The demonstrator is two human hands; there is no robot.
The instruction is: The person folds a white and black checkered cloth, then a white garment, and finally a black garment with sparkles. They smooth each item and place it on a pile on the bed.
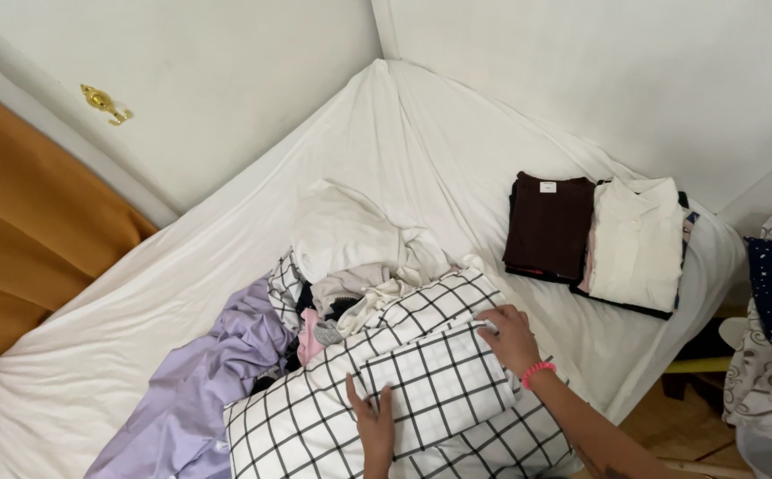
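Left hand (374,429) and right hand (509,338) press flat, fingers spread, palms down.

Checked cloth (434,386) — folded, on bed.
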